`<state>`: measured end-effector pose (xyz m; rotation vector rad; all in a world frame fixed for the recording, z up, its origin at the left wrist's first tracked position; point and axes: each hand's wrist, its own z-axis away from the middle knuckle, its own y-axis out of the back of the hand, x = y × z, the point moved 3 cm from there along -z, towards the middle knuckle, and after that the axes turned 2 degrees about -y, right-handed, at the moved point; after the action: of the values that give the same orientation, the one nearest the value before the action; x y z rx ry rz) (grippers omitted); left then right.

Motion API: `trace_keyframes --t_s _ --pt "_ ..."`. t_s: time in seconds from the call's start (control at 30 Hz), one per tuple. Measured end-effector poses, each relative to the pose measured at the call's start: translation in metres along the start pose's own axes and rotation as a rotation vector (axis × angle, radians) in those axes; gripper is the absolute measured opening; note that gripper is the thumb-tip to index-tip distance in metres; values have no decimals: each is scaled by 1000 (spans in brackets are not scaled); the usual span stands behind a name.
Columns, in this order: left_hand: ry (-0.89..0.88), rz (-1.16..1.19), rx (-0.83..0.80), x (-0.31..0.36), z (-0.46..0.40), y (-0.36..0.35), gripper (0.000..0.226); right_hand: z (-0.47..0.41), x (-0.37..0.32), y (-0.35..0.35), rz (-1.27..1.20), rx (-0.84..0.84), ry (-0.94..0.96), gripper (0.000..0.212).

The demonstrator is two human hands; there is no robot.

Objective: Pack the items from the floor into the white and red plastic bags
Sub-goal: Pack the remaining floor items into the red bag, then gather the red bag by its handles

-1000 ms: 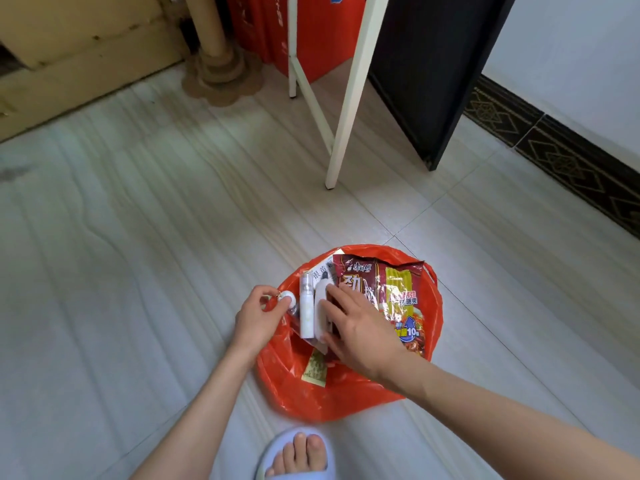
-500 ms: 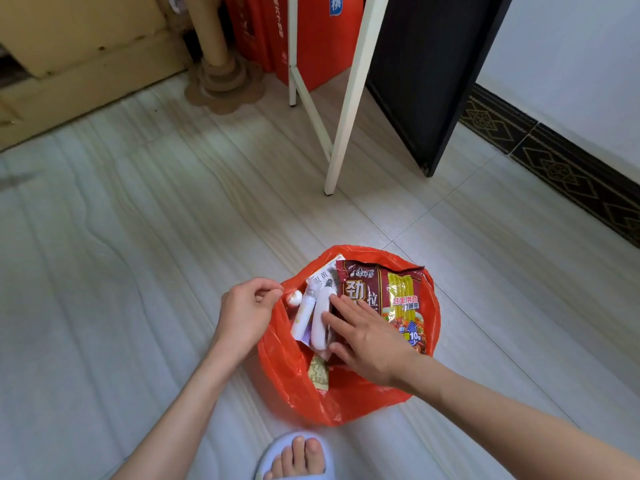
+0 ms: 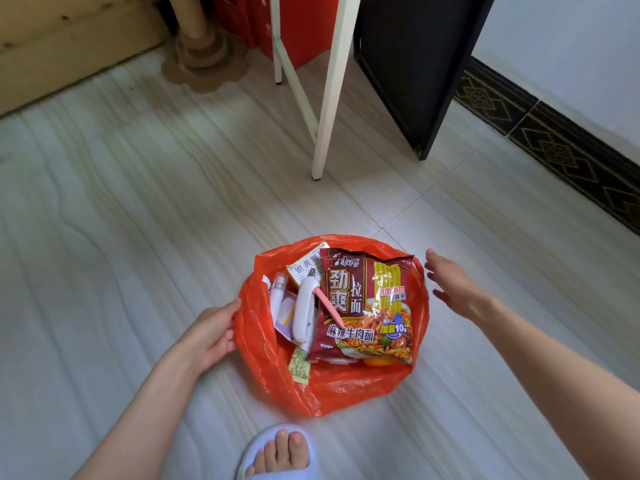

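A thin red plastic bag (image 3: 332, 386) is sitting open-mouthed on the pale tiled floor (image 3: 121, 220), just ahead of a foot in a light blue slipper (image 3: 277, 452). Inside, a large maroon and yellow instant noodle packet (image 3: 367, 306) is lying across the right half, with a slim pink stick (image 3: 329, 308) resting on its left edge. Beside it are a white handheld plastic device (image 3: 304, 306), a small clear spray bottle (image 3: 277, 292), a lilac card (image 3: 285, 311) and a white and yellow medicine box (image 3: 306, 268); a small green sachet (image 3: 299, 367) is poking out low down.

The left hand (image 3: 211, 337) is cupping the bag's left rim, its fingers (image 3: 228, 311) gently bent against the plastic; whether they are pinching the film cannot be told. The right hand (image 3: 450, 289) is hovering just beside the right rim, fingers (image 3: 433, 261) spread and straight, holding nothing and not quite touching the bag.

The step appears to be gathering the mouth of the filled bag. Doing it well likely means both hands taking the rim at opposite sides and drawing it up evenly, so the noodle packet is not tipping out and the thin film is not tearing under the load. No white bag is showing in this view.

A white frame leg (image 3: 329, 98) and a dark panel (image 3: 415, 71) are standing well beyond the bag.
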<state>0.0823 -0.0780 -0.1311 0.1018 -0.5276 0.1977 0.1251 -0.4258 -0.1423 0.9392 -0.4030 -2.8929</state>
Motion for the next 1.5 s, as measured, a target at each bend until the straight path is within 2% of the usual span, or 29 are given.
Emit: trace_keyframes --t_s 0.13,0.27,0.43,0.53,0.6,0.77,0.93,1.0,1.1,1.2,1.37,1.5 --pt "-14 -8 -50 3 11 -2 18 -5 6 -8 45 -96 -30 58" --pt "-101 -10 -90 12 21 2 16 1 5 0 60 -35 -2 44" --pt "-358 -202 -44 40 47 -16 16 36 -30 12 101 76 155 19" --pt "-520 -299 -13 51 69 -31 18 79 -59 10 69 10 285 24" --pt "-569 -333 3 54 85 -31 16 113 -73 10 8 -42 337 26" --pt "-576 -294 25 44 118 -5 13 185 -83 30 -51 -88 423 16" --pt "-615 -334 -63 30 132 17 14 219 -93 50 -243 -47 460 12" --pt "-599 -292 -59 24 132 22 16 226 -96 47 -199 -22 480 12" --pt "-521 -102 -74 12 129 26 22 235 -96 42 -77 -2 494 16" --pt "-414 7 -159 4 126 26 19 237 -93 45 -63 15 494 14" --pt "-458 -54 -337 10 126 13 25 240 -86 44 -113 13 487 13" --pt "-446 43 -258 14 121 0 15 240 -76 38 -94 -1 478 14"
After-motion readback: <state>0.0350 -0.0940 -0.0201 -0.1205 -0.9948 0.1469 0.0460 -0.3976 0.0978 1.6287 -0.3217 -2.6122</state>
